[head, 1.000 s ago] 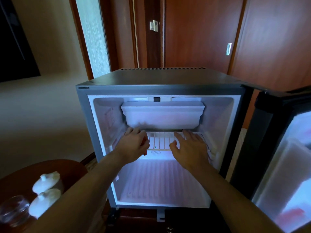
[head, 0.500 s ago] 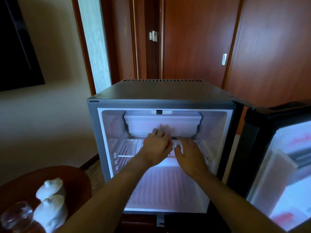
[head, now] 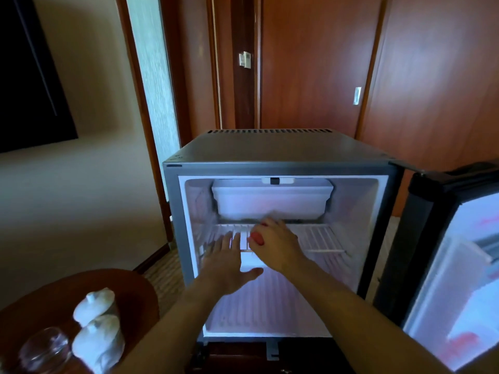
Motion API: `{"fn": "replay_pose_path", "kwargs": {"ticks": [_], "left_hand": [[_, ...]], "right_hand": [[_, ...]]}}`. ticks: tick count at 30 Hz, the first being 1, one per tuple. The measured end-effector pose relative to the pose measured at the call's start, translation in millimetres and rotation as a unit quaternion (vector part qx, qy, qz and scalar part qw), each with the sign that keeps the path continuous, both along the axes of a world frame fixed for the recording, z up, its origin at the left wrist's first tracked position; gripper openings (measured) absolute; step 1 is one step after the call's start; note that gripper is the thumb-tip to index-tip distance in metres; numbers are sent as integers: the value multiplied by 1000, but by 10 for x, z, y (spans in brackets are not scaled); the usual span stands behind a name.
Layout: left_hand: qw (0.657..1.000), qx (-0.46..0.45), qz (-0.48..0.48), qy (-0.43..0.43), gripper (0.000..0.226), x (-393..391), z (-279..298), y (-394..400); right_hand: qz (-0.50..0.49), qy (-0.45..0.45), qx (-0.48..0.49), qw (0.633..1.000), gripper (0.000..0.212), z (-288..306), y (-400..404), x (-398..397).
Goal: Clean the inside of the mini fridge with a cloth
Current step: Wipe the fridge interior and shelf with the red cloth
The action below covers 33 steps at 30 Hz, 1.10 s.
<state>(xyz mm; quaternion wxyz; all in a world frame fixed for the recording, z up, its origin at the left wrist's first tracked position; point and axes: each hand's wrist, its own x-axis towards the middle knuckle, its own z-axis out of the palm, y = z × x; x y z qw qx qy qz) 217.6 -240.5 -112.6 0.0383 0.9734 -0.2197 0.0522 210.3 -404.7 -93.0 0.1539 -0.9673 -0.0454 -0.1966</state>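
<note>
The grey mini fridge (head: 280,168) stands open in front of me, its white inside lit. A white freezer box (head: 272,201) hangs at the top, and a white wire shelf (head: 321,238) runs below it. My left hand (head: 229,265) lies with straight, spread fingers over the shelf's front left part. My right hand (head: 278,247) reaches across the shelf's middle, just under the freezer box. Its fingers are blurred, so I cannot tell whether they hold anything. No cloth shows in either hand.
The fridge door (head: 432,238) is swung open on the right, its white inner side facing me. A round wooden table (head: 129,290) at the lower left carries two white lidded pots (head: 94,303) and a glass (head: 43,349). Wooden doors stand behind the fridge.
My left hand has slid back and left to the shelf's front left. My right hand has moved left toward the middle, under the freezer box. My view has pulled back a little.
</note>
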Motion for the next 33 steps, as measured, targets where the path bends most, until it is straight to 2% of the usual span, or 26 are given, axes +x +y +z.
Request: {"fn": "replay_pose_path", "kwargs": {"ticks": [2, 4, 7, 10, 13, 16, 21, 25, 28, 33], "left_hand": [[998, 15, 15, -67, 105, 10, -142, 6], [995, -9, 11, -99, 100, 27, -232, -5], [993, -59, -5, -106, 84, 21, -257, -7], [989, -106, 21, -102, 74, -4, -208, -48], [989, -106, 41, -90, 70, 31, -159, -103], [991, -86, 36, -95, 69, 107, -168, -139], [990, -82, 23, -112, 86, 155, -216, -127], [993, -66, 26, -93, 87, 119, -163, -128], [995, -48, 23, -82, 78, 103, -133, -111], [997, -47, 9, -64, 80, 99, -111, -82]], "right_hand": [[-4, 8, 32, 999, 25, 58, -83, 184], [6, 16, 59, 998, 25, 157, -191, 277], [15, -6, 57, 998, 26, 78, -148, 132], [16, -80, 47, 996, 22, -167, -127, -264], [20, -93, 51, 994, 24, -173, -206, -341], [4, -76, 49, 996, 24, -127, -180, -122], [-27, -29, 49, 998, 25, 46, -124, 337], [-3, -45, 74, 996, 23, -27, -107, 58], [30, -40, 80, 996, 21, -98, -187, -243], [39, -42, 94, 994, 18, 9, -251, -201]]}}
